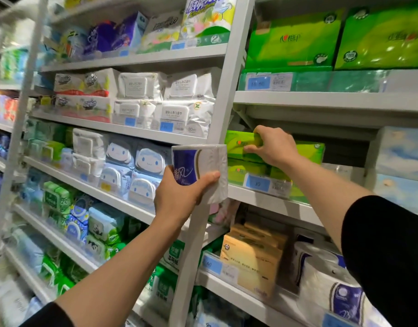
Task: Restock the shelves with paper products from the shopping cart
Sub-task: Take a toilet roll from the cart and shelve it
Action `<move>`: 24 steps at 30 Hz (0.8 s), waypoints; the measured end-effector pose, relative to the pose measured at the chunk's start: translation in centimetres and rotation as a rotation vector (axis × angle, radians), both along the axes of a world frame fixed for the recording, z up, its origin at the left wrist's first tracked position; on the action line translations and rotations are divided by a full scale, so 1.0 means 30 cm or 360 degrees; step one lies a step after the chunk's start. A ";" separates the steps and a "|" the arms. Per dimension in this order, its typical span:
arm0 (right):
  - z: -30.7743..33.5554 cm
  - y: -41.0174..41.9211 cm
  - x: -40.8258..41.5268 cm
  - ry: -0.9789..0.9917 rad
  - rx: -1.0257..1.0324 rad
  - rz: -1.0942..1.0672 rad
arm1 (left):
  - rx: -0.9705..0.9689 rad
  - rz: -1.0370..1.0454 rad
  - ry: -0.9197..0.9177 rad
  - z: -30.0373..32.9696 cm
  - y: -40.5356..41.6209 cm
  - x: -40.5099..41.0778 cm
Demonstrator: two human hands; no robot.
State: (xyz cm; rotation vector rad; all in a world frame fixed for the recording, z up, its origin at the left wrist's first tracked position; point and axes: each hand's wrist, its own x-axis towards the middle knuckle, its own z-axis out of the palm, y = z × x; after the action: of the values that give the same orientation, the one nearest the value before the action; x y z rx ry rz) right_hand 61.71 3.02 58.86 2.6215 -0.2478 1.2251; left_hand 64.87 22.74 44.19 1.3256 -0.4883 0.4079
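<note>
My left hand (179, 197) grips a white roll of toilet paper (203, 166) with a blue and purple label, held up in front of the grey shelf upright. My right hand (271, 147) reaches onto the middle shelf (274, 204) on the right and holds the end of a green tissue pack (241, 143), fingers curled over its top edge and thumb under it. That pack lies on top of more green packs (248, 171). The shopping cart is out of view.
Grey shelving fills the view. Left bays hold wet-wipe packs (165, 105) and blue cartoon packs (141, 166). Large green tissue bundles (295, 38) sit above right, orange tissue packs (255, 256) and more toilet rolls (326, 277) below. An upright post (217, 128) divides the bays.
</note>
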 end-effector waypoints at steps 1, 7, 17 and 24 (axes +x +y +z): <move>0.001 -0.004 -0.002 0.0018 0.0030 -0.0028 | 0.0014 -0.0001 -0.0001 0.000 0.001 0.000; 0.032 -0.005 -0.026 0.0184 -0.0017 -0.0241 | 0.0072 0.0020 0.0014 0.001 0.004 -0.005; -0.084 0.053 -0.118 -0.0567 0.0098 0.0566 | 0.0168 0.0045 -0.0039 -0.031 -0.006 -0.071; -0.339 0.188 -0.360 -0.0103 0.1256 0.1017 | 0.0292 0.0072 -0.0178 -0.076 -0.107 -0.202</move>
State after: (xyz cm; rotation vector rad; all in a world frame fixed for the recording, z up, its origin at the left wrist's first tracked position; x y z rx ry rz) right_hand 50.92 8.66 48.69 3.5143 0.1598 1.6626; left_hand 58.82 19.54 41.90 1.4982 -0.6012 0.4855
